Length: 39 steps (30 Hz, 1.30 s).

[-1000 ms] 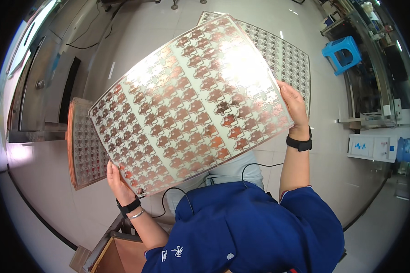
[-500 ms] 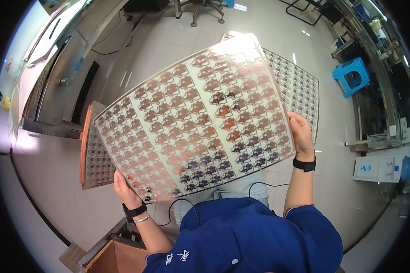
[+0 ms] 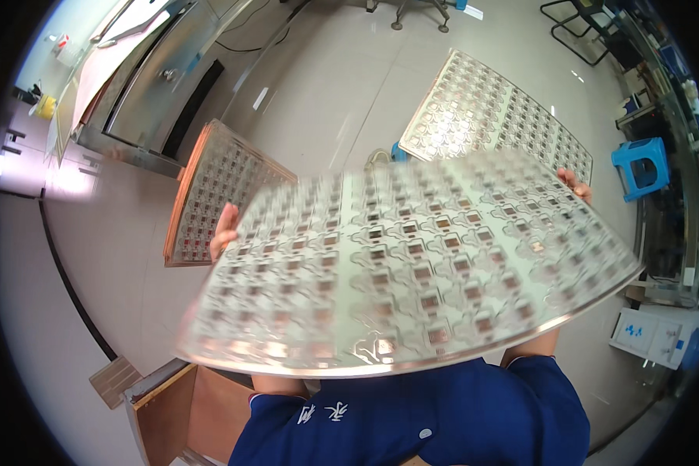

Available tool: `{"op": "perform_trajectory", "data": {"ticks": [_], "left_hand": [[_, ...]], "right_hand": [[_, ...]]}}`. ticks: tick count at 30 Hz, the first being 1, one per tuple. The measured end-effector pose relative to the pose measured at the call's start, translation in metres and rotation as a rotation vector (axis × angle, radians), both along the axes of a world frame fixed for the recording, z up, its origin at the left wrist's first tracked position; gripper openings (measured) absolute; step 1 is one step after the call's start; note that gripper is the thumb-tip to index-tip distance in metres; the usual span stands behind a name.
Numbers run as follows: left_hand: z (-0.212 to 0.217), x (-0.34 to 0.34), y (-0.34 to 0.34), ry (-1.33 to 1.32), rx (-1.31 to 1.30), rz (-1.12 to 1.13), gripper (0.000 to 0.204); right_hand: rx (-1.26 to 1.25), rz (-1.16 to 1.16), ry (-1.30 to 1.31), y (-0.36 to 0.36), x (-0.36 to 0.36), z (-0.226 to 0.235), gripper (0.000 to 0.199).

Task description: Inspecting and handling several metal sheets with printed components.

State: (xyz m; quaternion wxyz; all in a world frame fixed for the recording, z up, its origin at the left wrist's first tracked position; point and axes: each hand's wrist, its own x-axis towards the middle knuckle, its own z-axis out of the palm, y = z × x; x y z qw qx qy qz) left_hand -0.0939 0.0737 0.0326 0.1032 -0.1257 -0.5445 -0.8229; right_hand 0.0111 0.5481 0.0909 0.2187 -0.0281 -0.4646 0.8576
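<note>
At the far left a copper-edged stack of patterned sheets (image 3: 210, 194) lies on the pale floor (image 3: 326, 93), beside a steel cabinet (image 3: 155, 85). Just right of it the left hand (image 3: 225, 231) grips the left edge of a large shiny panel (image 3: 412, 272) stamped with rows of small repeated parts; only its fingers (image 3: 227, 221) show, curled round the rim. The panel is held nearly flat above the floor, blurred, spanning most of the view in front of the blue-sleeved body. Beyond it a second stack of the same sheets (image 3: 489, 116) rests on the floor. The right hand (image 3: 575, 186) clasps the panel's far right corner, mostly hidden. Judging by this, the panel is lifted and in transit between stacks, not yet laid down. A blue stool (image 3: 641, 165) stands rightmost.
</note>
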Motion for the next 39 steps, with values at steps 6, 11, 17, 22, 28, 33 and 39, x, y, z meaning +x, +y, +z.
{"op": "perform_trajectory", "data": {"ticks": [6, 11, 17, 22, 28, 33, 39], "left_hand": [[0.013, 0.003, 0.039, -0.455, 0.41, 0.068, 0.034], [0.028, 0.004, 0.046, -0.612, 0.841, -0.341, 0.042], [0.036, 0.006, 0.057, -0.637, 0.919, -0.459, 0.052], [0.042, 0.007, 0.072, -0.65, 0.872, -0.445, 0.055], [0.006, 0.003, 0.063, -0.624, 0.688, -0.458, 0.06], [-0.008, 0.007, 0.059, -0.506, 0.657, -0.488, 0.059], [-0.051, 0.027, 0.042, -0.486, 0.512, -0.348, 0.052]], "right_hand": [[-0.538, 0.028, -0.261, -0.043, -0.008, 0.023, 0.057], [-0.459, -0.047, -0.381, -0.031, -0.001, 0.013, 0.046], [-0.279, -0.131, -0.361, -0.015, 0.009, -0.014, 0.041], [0.001, -0.243, -0.248, -0.008, 0.015, -0.026, 0.013], [-0.169, -0.236, -0.164, -0.021, 0.01, -0.013, 0.011], [-0.2, -0.181, -0.285, -0.024, 0.006, 0.007, 0.019], [0.16, 0.078, -0.54, -0.012, 0.024, 0.024, 0.044]]}}
